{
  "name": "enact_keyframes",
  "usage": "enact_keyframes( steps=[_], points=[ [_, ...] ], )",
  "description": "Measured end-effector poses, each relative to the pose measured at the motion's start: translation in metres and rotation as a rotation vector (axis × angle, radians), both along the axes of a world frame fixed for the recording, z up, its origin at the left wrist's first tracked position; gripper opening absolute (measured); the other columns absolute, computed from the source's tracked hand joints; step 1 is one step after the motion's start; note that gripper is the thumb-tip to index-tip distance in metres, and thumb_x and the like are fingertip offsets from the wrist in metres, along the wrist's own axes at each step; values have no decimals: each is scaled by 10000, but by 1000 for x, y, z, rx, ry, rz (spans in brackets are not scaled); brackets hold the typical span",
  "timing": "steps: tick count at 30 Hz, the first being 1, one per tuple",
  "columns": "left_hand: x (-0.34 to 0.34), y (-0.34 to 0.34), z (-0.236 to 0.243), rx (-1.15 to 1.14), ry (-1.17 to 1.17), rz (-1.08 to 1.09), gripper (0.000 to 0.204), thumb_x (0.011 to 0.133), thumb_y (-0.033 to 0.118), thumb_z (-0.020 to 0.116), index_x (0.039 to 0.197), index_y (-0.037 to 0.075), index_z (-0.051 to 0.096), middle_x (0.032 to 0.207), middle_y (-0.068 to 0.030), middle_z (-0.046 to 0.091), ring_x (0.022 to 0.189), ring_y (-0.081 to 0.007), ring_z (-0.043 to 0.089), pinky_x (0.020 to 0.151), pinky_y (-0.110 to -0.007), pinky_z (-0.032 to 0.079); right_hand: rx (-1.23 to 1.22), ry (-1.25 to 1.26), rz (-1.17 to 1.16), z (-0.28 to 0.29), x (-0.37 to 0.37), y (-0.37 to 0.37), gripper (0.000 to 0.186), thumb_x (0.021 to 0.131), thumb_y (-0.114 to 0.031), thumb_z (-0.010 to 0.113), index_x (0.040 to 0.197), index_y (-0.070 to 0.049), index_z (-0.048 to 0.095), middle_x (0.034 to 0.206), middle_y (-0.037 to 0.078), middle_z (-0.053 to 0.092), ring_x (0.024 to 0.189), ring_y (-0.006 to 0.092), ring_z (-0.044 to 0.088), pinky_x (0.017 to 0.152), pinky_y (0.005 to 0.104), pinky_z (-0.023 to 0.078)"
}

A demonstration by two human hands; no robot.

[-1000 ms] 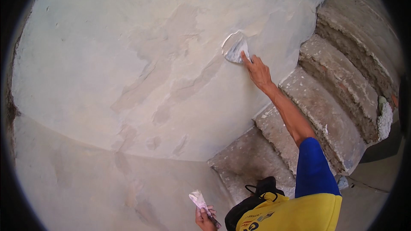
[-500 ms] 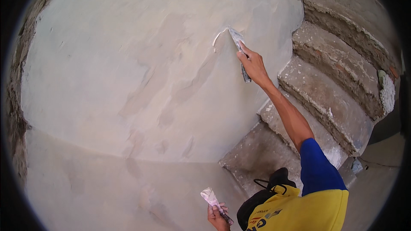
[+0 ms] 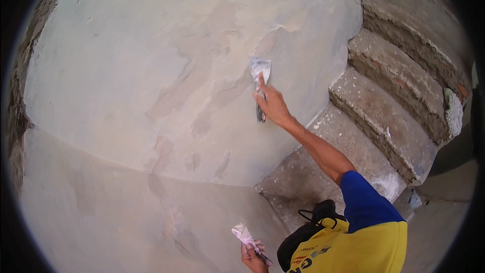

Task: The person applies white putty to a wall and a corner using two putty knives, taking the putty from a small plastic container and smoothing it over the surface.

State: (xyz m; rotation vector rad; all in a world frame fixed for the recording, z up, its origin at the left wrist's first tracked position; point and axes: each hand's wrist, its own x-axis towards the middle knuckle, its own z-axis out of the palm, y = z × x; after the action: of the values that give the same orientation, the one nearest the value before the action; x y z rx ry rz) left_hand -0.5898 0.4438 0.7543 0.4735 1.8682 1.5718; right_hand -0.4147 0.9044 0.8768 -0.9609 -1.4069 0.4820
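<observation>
My right hand (image 3: 273, 105) grips a putty knife (image 3: 260, 67) by its dark handle, with the index finger stretched along the blade. That wide, whitish blade lies against the pale plastered wall (image 3: 121, 91), just below a fresh patch of filler (image 3: 268, 40). Low in the view, my left hand (image 3: 253, 257) is closed around the handle of a second putty knife (image 3: 242, 232). Its blade points up and left, smeared with white filler, and is apart from the wall work.
Rough concrete stairs (image 3: 374, 101) climb along the wall's right side, spotted with white. A white lumpy object (image 3: 454, 116) sits at the outer end of a step. Darker grey-beige patches (image 3: 174, 91) run diagonally across the wall. A broken, rough edge (image 3: 20, 96) borders it at left.
My right hand has drawn its putty knife down and left along the wall, and the blade has turned more upright. My left hand still holds its putty knife in nearly the same place.
</observation>
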Motion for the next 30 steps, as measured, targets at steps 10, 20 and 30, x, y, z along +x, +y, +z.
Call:
enact_keyframes(
  steps=[10, 20, 30],
  points=[
    [-1, -3, -3, 31, 34, -57, 381, 1043, 334, 477, 1277, 54, 585, 763, -73, 642, 356, -95, 446, 293, -237, 322, -145, 161, -135, 42, 81, 18, 541, 952, -297, 577, 1395, 9, 521, 637, 131, 527, 632, 143, 519, 640, 330, 465],
    [6, 2, 1, 71, 33, -37, 396, 1037, 343, 491, 1276, 43, 590, 762, -68, 637, 365, -88, 437, 301, -237, 325, -36, -66, -151, 31, 56, 66, 705, 946, -220, 605, 1518, 39, 285, 888, 240, 628, 839, 330, 664, 779, 410, 525],
    [3, 1, 4, 11, 15, -33, 413, 1037, 341, 494, 1324, 56, 575, 788, -73, 647, 377, -88, 447, 302, -236, 333, -11, -31, 119, -7, -16, -2, 732, 958, -176, 605, 1560, -29, 215, 1126, 255, 599, 907, 343, 639, 793, 391, 520]
  ],
)
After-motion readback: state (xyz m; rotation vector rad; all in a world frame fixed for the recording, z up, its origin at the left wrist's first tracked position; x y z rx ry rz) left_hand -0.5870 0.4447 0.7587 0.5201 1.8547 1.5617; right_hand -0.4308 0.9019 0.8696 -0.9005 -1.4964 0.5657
